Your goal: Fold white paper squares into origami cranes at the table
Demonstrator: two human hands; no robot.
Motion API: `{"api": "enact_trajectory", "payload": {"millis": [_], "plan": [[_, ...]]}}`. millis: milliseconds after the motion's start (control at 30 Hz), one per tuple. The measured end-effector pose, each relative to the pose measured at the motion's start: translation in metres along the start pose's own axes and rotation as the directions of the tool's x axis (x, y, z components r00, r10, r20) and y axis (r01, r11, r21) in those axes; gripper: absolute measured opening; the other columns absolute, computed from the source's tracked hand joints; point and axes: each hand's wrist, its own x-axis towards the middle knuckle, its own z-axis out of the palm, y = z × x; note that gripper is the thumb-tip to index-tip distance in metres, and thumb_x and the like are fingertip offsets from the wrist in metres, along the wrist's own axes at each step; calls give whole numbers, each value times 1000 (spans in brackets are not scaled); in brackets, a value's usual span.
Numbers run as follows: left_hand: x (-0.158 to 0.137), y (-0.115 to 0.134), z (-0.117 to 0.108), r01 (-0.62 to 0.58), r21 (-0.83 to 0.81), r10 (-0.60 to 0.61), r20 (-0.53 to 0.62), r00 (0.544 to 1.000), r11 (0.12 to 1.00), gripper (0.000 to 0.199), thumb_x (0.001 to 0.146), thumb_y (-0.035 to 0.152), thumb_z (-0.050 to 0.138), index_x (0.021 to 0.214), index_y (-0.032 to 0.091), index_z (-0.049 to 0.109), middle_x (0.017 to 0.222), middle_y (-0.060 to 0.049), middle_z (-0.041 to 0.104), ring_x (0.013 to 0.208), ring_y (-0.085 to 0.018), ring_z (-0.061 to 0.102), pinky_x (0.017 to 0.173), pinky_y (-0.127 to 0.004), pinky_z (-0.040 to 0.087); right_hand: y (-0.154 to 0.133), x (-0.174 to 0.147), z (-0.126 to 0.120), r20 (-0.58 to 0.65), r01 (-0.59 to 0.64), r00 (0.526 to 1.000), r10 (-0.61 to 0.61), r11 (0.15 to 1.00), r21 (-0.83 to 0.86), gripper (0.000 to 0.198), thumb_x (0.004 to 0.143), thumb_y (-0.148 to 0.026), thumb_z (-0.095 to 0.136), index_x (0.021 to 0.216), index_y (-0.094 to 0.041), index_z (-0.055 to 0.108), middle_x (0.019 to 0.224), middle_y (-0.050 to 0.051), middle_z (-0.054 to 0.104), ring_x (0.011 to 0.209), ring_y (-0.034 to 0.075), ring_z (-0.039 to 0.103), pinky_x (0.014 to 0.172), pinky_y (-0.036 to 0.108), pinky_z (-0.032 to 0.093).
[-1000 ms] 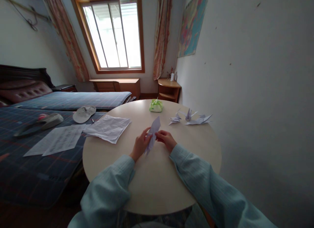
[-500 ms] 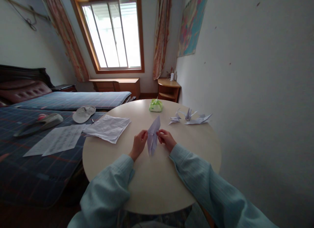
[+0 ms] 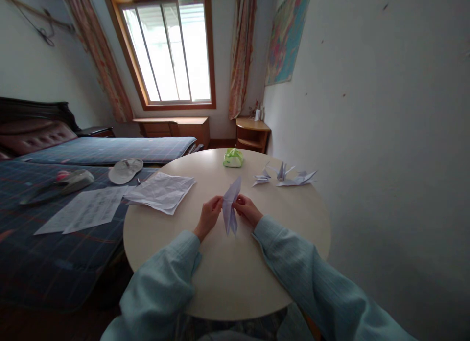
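Note:
A folded white paper (image 3: 230, 204), long and pointed at the top with two points at its lower end, is held upright over the round table (image 3: 235, 282). My left hand (image 3: 210, 215) pinches its left side, with the fingers closed. On the other side my right hand (image 3: 248, 209) is closed on the paper's right edge. Beyond my right hand, several folded paper cranes (image 3: 282, 172) stand near the table's right edge. A stack of creased paper sheets (image 3: 161, 190) lies to the left of my left hand.
A green tissue pack (image 3: 233, 158) sits at the table's far edge. On the bed (image 3: 47, 262) to the left lie printed sheets (image 3: 90, 211), a pale cap (image 3: 126, 170) and a grey object with a strap (image 3: 75, 181). A wall (image 3: 385, 184) runs close along the right.
The folded paper has turned slightly and its two lower points now stand apart. My right hand has shifted a little to the left, closer to my left hand.

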Motion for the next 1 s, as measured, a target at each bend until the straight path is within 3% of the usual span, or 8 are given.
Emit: {"api": "enact_trajectory", "payload": {"millis": [500, 767, 1000], "plan": [[3, -2, -3, 17, 88, -3, -155, 988, 996, 27, 80, 34, 38, 77, 14, 56, 62, 1, 54, 58, -10, 48, 53, -20, 37, -4, -2, 0, 80, 18, 997, -23, 998, 64, 36, 56, -45, 66, 72, -17, 49, 46, -8, 44, 40, 5, 37, 42, 21, 24], [4, -4, -4, 27, 108, -8, -175, 984, 994, 27, 80, 34, 38, 77, 15, 56, 63, 0, 55, 59, -11, 49, 54, -20, 37, -4, -2, 0, 85, 29, 996, -34, 998, 56, 35, 56, -43, 67, 71, -17, 49, 47, -8, 45, 41, 5, 39, 43, 21, 27], [5, -2, -5, 70, 34, -59, -241, 969, 997, 23, 79, 32, 40, 83, 15, 55, 72, -3, 60, 65, -12, 54, 59, -22, 40, -4, -2, -1, 123, 4, 992, -12, 998, 68, 33, 57, -44, 65, 71, -16, 54, 48, -6, 47, 42, 6, 40, 44, 22, 27]]}}
